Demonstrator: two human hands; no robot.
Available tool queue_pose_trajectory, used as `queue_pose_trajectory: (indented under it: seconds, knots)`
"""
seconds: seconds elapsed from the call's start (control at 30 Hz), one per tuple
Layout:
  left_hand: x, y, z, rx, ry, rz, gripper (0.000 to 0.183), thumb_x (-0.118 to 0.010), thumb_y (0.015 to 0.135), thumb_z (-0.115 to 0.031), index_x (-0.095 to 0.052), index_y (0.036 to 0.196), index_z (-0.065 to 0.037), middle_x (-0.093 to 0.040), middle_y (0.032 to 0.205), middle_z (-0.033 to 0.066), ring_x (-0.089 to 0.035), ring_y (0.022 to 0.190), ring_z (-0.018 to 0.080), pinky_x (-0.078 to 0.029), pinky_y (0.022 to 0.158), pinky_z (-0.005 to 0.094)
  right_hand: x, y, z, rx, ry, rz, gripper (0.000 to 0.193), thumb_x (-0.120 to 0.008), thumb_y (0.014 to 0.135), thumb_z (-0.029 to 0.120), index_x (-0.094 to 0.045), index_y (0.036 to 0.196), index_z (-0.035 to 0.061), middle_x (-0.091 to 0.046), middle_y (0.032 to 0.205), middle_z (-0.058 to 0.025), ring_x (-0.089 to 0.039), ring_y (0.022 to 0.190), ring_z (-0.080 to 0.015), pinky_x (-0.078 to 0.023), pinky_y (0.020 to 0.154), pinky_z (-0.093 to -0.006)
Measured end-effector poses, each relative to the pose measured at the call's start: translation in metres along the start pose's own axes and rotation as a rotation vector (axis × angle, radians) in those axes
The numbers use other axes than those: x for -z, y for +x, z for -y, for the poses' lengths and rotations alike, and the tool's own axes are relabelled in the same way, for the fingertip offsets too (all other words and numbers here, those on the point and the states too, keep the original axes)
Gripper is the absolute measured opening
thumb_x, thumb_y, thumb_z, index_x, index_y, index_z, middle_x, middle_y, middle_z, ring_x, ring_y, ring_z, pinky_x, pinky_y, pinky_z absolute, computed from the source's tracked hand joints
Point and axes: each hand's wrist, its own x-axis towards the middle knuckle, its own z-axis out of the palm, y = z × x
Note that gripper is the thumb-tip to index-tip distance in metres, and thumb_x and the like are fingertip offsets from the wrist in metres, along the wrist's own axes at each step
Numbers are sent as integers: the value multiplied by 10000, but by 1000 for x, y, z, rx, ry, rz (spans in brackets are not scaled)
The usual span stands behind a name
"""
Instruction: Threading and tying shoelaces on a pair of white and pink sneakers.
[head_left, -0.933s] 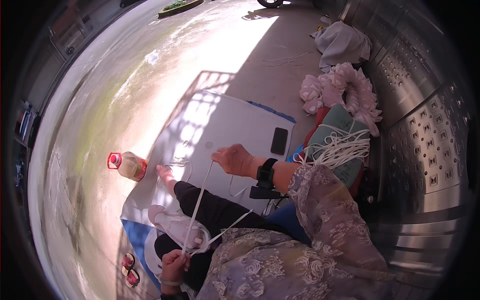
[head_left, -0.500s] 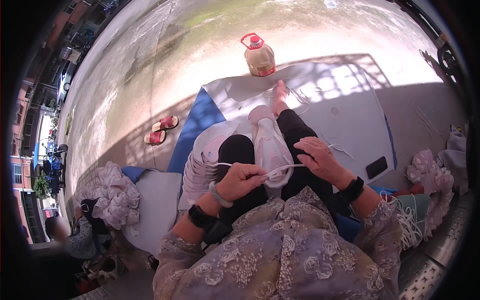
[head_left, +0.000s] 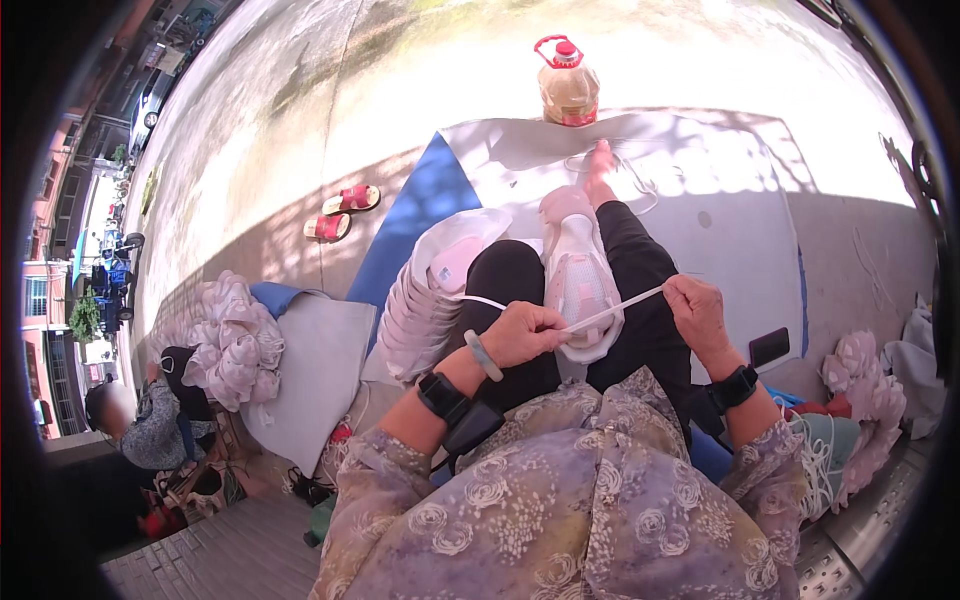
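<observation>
A pale pink and white shoe upper (head_left: pixel 583 270) lies between my thighs, its toe pointing away from me. Across its near end runs a white shoelace (head_left: pixel 626 304), stretched between my hands. My left hand (head_left: pixel 522 334) pinches the lace at the left edge of the shoe, and a loose length of it trails off to the left. Higher and to the right, my right hand (head_left: pixel 700 312) grips the lace between closed fingertips. Beside my left thigh leans a row of nested shoe uppers (head_left: pixel 422 318).
Under my legs spreads a white mat (head_left: pixel 740 240) with a blue corner. A jug with a red cap (head_left: pixel 569 90) stands beyond it; red slippers (head_left: pixel 351 199) lie to the left. A phone (head_left: pixel 769 347) is at the right, near bundled laces (head_left: pixel 820 455). Another person (head_left: pixel 160 425) sits far left.
My right hand has closed on the lace and pulled it up to the right, drawing it taut. The whole view has shifted, so things appear further right.
</observation>
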Motion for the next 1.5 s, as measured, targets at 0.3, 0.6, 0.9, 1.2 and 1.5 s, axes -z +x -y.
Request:
queue_pose_trajectory:
  seconds: [0.3, 0.6, 0.9, 1.2, 1.5]
  knots:
    - [-8, 12, -3, -258, 269, -147, 107, -626, 796, -62, -654, 884, -8, -626, 691, 50, -557, 603, 85, -445, 553, 251, -37, 15, 42, 465, -229, -49, 139, -583, 788, 139, -583, 769, 1, -576, 904, -169, -568, 820, -323, -452, 739, -349]
    - [-4, 21, -8, -376, 639, -233, 118, -610, 752, -171, -637, 790, -63, -597, 677, 119, -601, 654, 295, -476, 588, 358, -52, 33, 44, -75, 463, 605, 167, -622, 775, 172, -627, 844, 21, -577, 651, -128, -590, 628, -284, -460, 614, -338]
    - [-9, 39, -1, -460, 662, -444, 91, -618, 734, -110, -626, 803, -51, -605, 734, 116, -605, 669, 289, -479, 588, 356, -60, 49, 34, 102, 310, 515, 119, -575, 769, 140, -631, 795, 39, -596, 691, -147, -600, 668, -308, -459, 612, -365]
    - [-10, 56, 4, -350, 829, -698, 276, -663, 689, -105, -581, 944, -36, -583, 867, 115, -572, 775, 301, -464, 663, 366, -64, 60, 13, 159, 8, 217, 118, -551, 785, 141, -619, 822, 53, -603, 756, -111, -602, 721, -299, -469, 642, -384]
    - [-7, 65, 6, -254, 768, -677, 253, -671, 688, -88, -564, 912, -41, -548, 774, 104, -557, 688, 273, -458, 612, 339, -70, 67, 6, 176, 76, 251, 71, -566, 775, 123, -596, 787, 60, -573, 719, -101, -589, 699, -295, -456, 615, -380]
